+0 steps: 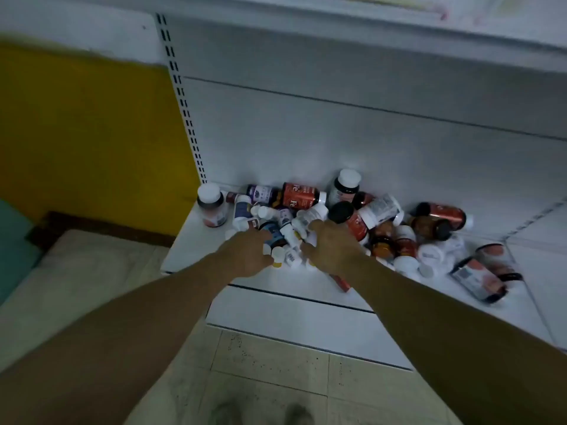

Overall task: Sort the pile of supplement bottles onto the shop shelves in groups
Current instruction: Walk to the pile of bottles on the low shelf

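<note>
A pile of supplement bottles lies jumbled on the bottom white shelf: small white ones in the middle, red and amber ones to the right, dark ones with white caps behind. Both my arms reach into the front of the pile. My left hand lies over several small white bottles, fingers bent down among them. My right hand is beside it, fingers curled into the same cluster. What each hand grips is hidden under the hand. A white-capped bottle stands upright at the shelf's left end.
The shelf's white back panel rises behind the pile, with a slotted upright at its left. Another shelf edge overhangs above. A yellow wall and a beige cushion are to the left. Tiled floor lies below.
</note>
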Demonstrator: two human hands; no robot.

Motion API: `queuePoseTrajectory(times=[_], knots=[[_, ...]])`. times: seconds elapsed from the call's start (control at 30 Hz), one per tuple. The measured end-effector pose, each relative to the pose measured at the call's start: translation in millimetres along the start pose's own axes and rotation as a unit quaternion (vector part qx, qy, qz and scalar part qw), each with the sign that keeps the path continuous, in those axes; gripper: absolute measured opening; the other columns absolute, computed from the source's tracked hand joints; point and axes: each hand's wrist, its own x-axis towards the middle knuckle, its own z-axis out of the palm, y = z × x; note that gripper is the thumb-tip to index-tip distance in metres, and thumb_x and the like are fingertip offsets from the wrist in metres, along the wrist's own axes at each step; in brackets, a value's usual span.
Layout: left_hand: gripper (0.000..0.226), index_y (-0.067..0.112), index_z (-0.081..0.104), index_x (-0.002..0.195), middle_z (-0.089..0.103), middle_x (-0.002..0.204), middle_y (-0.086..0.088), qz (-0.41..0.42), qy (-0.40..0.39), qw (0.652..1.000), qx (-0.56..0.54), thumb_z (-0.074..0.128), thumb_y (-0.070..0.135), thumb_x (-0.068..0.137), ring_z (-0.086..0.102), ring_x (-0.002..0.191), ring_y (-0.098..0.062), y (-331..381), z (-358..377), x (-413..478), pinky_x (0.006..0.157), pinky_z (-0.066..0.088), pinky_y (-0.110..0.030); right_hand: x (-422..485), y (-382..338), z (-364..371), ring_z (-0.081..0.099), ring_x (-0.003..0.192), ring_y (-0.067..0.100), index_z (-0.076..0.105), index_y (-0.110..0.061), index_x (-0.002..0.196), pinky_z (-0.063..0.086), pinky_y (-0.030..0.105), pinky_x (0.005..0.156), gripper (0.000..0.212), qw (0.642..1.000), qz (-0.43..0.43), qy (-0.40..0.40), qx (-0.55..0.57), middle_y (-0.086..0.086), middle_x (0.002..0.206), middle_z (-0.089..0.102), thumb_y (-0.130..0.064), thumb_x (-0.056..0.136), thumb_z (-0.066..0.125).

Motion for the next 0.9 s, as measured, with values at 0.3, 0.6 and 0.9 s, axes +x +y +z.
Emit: queuePoseTrajectory(times=[0.3,0.6,0.9], knots=[[0.065,0.023,0.032,0.145,0.035,0.143,-0.004,0.028,0.038,0.979,0.199,0.059,0.04,0.088,0.029,0.131,-0.029,-9,59,42,0.105,0.033,-0.042,21,31,64,0.04,0.124,0.031,0.033,-0.014,0.142,0.036,0.038,0.102,0.05,0.968,-0.058,-0.066,-0.234,0.013,0.135,0.041,-0.023,0.095,0.048],[0.024,0.012,0.059,0.101,0.059,0.091,0.001,-0.025,0.142,0.962,-0.234,0.067,0.027,0.085,0.055,0.089,-0.02,17,23,5,0.07,0.038,-0.024,-13,11,30,0.051,0.098,0.024,0.06,-0.009,0.108,0.042,0.031,0.083,0.02,0.985,0.053,0.091,0.134,0.011,0.105,0.055,-0.021,0.091,0.059],[0.027,0.02,0.062,0.11,0.066,0.101,-0.012,-0.038,-0.04,0.669,-0.742,0.043,0.008,0.095,0.067,0.082,-0.028,67,-72,-102,0.071,0.055,-0.044,-119,-61,-55,0.064,0.09,0.028,0.053,-0.019,0.13,0.053,0.038,0.084,0.047,0.612,0.126,0.076,0.777,0.011,0.118,0.06,0.005,0.092,0.04]])
